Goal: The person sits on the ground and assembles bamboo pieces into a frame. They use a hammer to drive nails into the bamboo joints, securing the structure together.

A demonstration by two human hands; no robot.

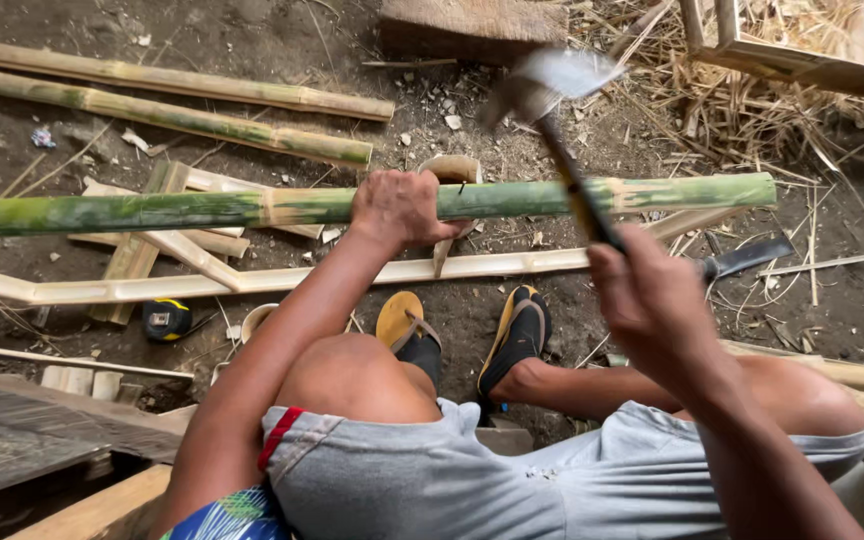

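Bamboo, a long green pole (202,208), stretches level across the middle of the frame, from the left edge almost to the right, held above the dirt floor (512,130). The left hand (402,208) is wrapped over it near its midpoint, fingers curled down around the stalk. Just right of that grip, the right hand (647,295) is closed round the dark handle of a hatchet (552,85), whose blurred metal head sits high in the upper middle of the frame, above the pole and apart from it. The two hands are well apart, each clamped on its own thing.

Below the pole, the person's bare knees and grey shorts (402,470) fill the lower frame, with feet in yellow-and-black sandals (517,335) on the ground between them. A pale split strip of bamboo (282,280) lies on the floor under the pole, and a dark blade (747,258) lies at the right near its end. Two more bamboo poles (172,100) lie in the upper left. A yellow-and-black tape measure (166,320) sits at lower left. Dry straw (742,110) is heaped at the upper right beside a wooden frame (802,62).
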